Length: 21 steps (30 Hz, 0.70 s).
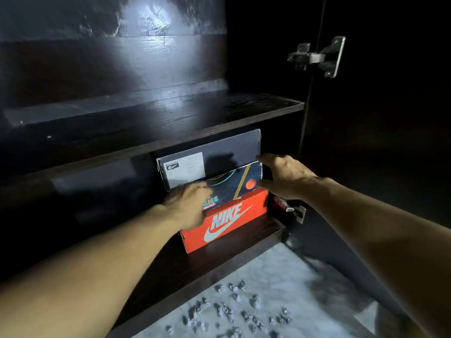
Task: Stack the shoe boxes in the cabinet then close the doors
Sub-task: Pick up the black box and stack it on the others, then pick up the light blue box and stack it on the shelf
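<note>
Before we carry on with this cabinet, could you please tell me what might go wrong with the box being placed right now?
1. The patterned box sits tilted on the orange Nike box, which looks skewed on the shelf; it could slide off when released.
2. It is close under the upper shelf and against the grey box, so it may jam.
3. The right hand is near the lower hinge and could catch on it.

I am at home, at a dark wooden cabinet point(170, 113) with hinged doors, where branded cardboard shoe boxes point(227, 220) sit on the bottom shelf above a pale speckled floor point(280, 289).
</note>
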Tool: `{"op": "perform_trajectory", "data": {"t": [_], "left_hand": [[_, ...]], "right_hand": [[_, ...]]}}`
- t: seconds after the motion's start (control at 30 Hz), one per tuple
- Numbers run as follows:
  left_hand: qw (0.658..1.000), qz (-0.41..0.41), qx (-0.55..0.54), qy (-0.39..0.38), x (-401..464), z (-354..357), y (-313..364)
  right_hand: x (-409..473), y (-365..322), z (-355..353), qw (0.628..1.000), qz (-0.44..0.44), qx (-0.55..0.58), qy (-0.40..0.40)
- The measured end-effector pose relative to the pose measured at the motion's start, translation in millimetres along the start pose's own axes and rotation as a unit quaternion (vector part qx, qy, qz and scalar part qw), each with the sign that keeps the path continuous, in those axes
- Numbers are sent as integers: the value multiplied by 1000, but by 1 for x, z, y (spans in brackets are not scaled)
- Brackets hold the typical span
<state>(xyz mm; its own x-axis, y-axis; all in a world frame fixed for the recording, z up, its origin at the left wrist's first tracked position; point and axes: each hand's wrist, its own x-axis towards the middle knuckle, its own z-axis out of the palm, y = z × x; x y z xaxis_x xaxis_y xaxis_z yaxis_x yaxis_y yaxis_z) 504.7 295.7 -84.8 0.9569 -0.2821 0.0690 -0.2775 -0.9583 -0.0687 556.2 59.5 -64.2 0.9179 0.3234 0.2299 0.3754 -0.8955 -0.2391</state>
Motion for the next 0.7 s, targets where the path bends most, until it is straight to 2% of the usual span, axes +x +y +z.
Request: {"op": "perform_trajectory", "data": {"t": [0.13, 0.27, 0.43, 0.6, 0.7], "left_hand": [[995, -5, -37, -89, -38, -20, 53], [988, 50, -90, -119, -89, -44, 120], [973, 140, -104, -151, -146, -58, 206], [953, 210, -116, -185, -189, -51, 295], [938, 257, -123, -196, -215, -43, 350]], "right_hand": [[-88, 2, -49, 998, 61, -10, -13], [-194, -3, -90, 993, 115, 18, -20], [-319, 3, -122, 983, 179, -5, -39], [-432, 27, -140, 968, 238, -46, -66], [-499, 42, -148, 953, 296, -45, -53]]}}
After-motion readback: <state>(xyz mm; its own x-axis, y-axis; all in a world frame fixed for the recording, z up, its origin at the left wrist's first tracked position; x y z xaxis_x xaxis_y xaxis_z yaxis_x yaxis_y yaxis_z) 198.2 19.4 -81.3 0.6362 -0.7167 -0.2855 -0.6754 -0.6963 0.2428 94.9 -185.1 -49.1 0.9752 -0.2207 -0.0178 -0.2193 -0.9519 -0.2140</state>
